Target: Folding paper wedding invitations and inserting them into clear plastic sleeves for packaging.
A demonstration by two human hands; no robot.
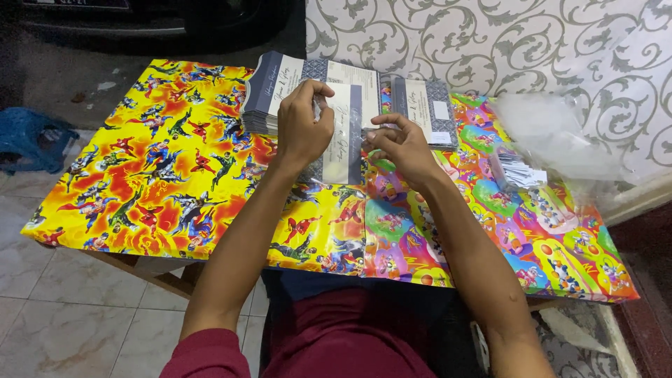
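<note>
My left hand [302, 124] and right hand [399, 143] pinch one card [343, 143] in its clear sleeve [350, 173], held just over the table [175, 175]. A stack [276, 94] waits behind; another pile [423, 108] sits right, beside loose sleeves [553, 133]. Much seems left.

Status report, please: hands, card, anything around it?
Left hand and right hand both grip one card in clear sleeve. Card stacks directly behind. Plastic bags at right.
</note>
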